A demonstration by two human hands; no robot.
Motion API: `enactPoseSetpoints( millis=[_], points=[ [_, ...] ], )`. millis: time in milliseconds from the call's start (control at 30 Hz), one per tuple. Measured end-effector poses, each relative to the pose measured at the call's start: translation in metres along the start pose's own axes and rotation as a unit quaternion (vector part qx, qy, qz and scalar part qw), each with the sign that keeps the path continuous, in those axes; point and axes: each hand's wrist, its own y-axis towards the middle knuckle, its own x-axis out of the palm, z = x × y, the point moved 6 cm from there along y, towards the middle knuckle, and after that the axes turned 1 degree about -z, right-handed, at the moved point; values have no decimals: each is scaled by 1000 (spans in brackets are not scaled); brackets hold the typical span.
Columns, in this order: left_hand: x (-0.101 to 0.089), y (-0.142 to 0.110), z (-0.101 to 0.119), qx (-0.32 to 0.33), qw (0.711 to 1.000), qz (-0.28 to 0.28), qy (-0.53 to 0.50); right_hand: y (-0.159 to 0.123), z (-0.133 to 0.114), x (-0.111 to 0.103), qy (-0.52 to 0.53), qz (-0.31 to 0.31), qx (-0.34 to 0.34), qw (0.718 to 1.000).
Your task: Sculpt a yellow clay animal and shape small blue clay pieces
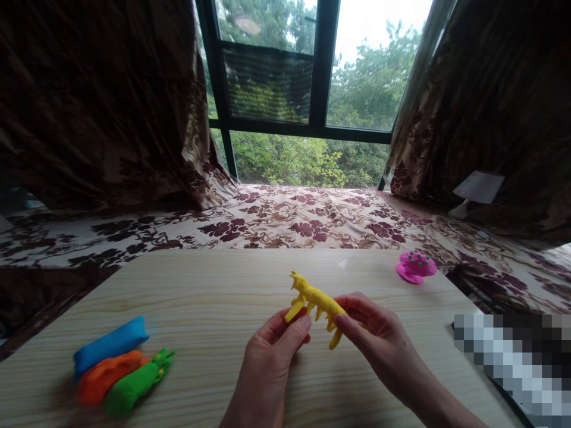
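Observation:
Above the near middle of the table, both my hands hold a yellow clay animal figure (322, 301). It has a long body, several short legs and a small head with pointed ears, which faces up and left. My left hand (277, 351) is closed, with thumb and fingers pinching a flat yellow piece at the front of the figure. My right hand (379, 330) grips the rear end of the body between thumb and fingers. The fingertips behind the figure are partly hidden.
On the pale wooden table (214, 291), blue clay (111, 343), orange clay (109, 374) and green clay (138, 380) lie together at left. A pink clay piece with green dots (416, 266) stands far right. A pixelated area covers the lower right. Beyond is a lamp (478, 187).

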Motion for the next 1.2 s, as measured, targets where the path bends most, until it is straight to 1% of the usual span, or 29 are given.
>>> enactPoseSetpoints(
  millis=[167, 367, 567, 633, 700, 767, 833, 900, 1033, 1100, 1200],
  points=[
    [2, 2, -3, 2, 999, -38, -12, -1, -5, 2, -30, -2, -22, 999],
    [0, 3, -1, 16, 1000, -25, -1, -4, -10, 5, -62, -10, -38, 997],
    [-1, 4, -1, 25, 999, -42, 12, -3, -18, 6, -103, -8, -63, 993],
    [0, 4, -2, 21, 999, -49, 11, -3, -18, 4, -120, -12, -57, 991],
    [1, 2, -2, 18, 998, -52, 8, -4, -16, 1, -132, -13, -38, 990],
    [4, -1, 0, 18, 998, -53, 11, -5, -14, -4, -127, -5, -15, 992],
    [9, -6, 4, 28, 998, -51, 16, -5, -15, -8, -116, 2, -7, 993],
    [14, -11, 9, 39, 998, -50, 20, -4, -19, -8, -113, -18, -13, 993],
    [22, -18, 13, 42, 997, -63, 21, -4, -27, -2, -137, -91, -21, 986],
    [23, -19, 13, 45, 996, -69, 25, -4, -30, -2, -145, -101, -19, 984],
    [23, -19, 13, 51, 995, -77, 28, -5, -30, -3, -138, -91, -17, 986]
  ],
)
